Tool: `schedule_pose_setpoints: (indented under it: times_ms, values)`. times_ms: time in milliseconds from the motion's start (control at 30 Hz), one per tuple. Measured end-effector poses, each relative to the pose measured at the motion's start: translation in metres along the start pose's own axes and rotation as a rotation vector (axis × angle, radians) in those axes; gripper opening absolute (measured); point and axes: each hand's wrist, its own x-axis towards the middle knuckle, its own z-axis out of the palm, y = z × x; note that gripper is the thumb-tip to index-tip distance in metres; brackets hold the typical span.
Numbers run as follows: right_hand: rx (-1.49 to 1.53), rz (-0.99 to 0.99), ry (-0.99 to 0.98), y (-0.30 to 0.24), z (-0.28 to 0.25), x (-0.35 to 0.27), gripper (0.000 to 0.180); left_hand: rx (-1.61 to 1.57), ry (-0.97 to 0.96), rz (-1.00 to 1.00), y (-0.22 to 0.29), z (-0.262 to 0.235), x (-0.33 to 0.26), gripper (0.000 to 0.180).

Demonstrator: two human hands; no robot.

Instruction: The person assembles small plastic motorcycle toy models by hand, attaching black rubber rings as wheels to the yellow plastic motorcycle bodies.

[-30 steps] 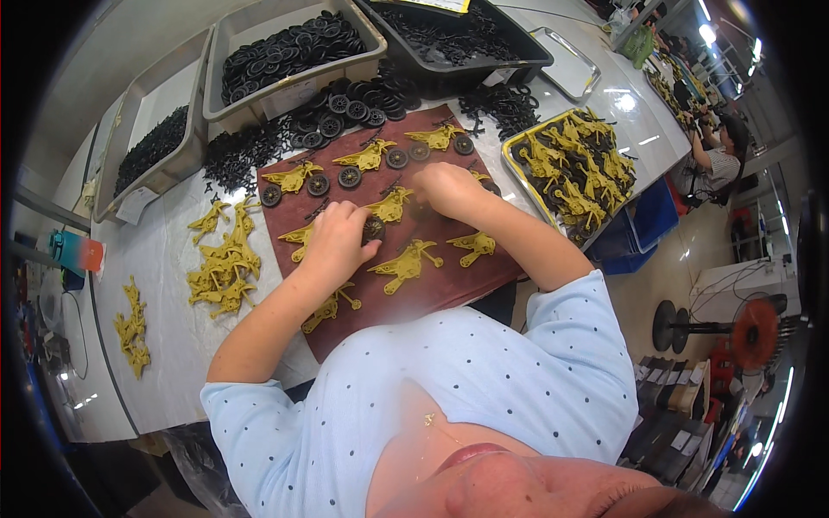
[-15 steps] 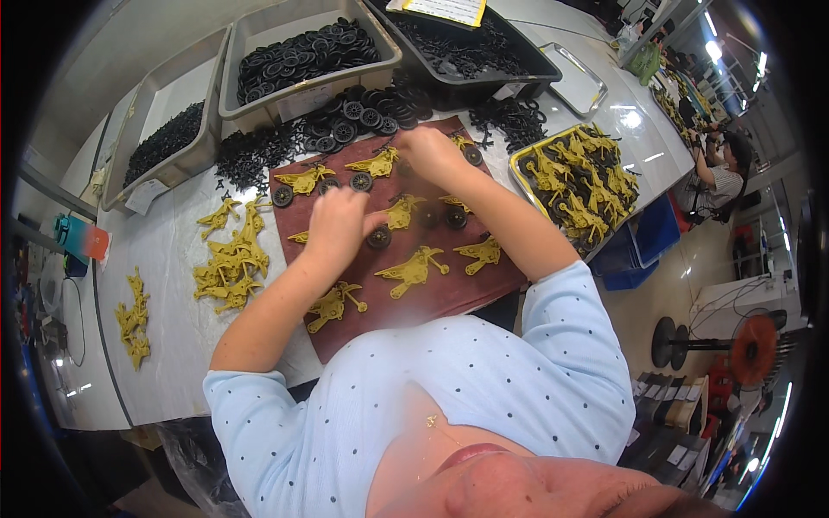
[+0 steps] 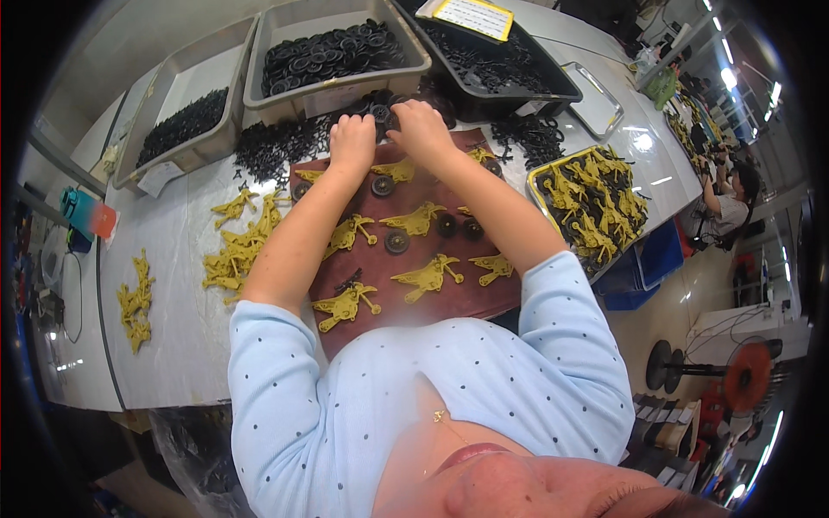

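Both my hands are at the pile of loose black wheels [image 3: 381,113] behind the dark red mat [image 3: 363,252]. My left hand [image 3: 352,141] is closed, its fingers bent down at the pile's left part; the fingertips are hidden. Beside it, my right hand [image 3: 420,134] curls inward at the wheels, thumb toward the left hand; what it grips is hidden. Yellow plastic motorcycle-shaped frames lie in rows on the mat, among them a middle frame [image 3: 419,219] and a front frame [image 3: 428,277]. Several black wheels rest beside them, such as a near wheel [image 3: 396,241].
Behind stand a grey bin of wheels [image 3: 338,91], a grey bin of small black parts [image 3: 186,155] and a black bin [image 3: 509,97]. Yellow frames [image 3: 237,259] are heaped at left. A yellow-rimmed tray [image 3: 537,192] at right holds assembled pieces. A person [image 3: 734,203] sits beyond.
Both hands have moved off the frames on the mat: the left hand went farther back to the wheel pile, and the right hand shifted to the left, beside it. The view has shifted slightly.
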Motion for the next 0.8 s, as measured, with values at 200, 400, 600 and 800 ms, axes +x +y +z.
schedule_pose_setpoints:
  times_ms: [200, 400, 600, 800]
  values:
    - [0.449, -0.315, -0.464, -0.046, -0.029, -0.07, 0.042, -0.144, 0.04, -0.022, -0.003, -0.053, -0.029, 0.033]
    - [0.364, -0.336, -0.499, -0.062, -0.036, -0.098, 0.043, -0.289, -0.026, -0.082, -0.013, -0.111, -0.101, 0.042]
    - [0.256, -0.321, -0.519, -0.077, -0.036, -0.096, 0.037, -0.27, -0.096, -0.185, -0.01, -0.149, -0.172, 0.041]
    - [0.265, -0.409, -0.387, -0.081, -0.024, -0.102, 0.021, -0.236, -0.12, -0.196, 0.004, -0.142, -0.197, 0.045]
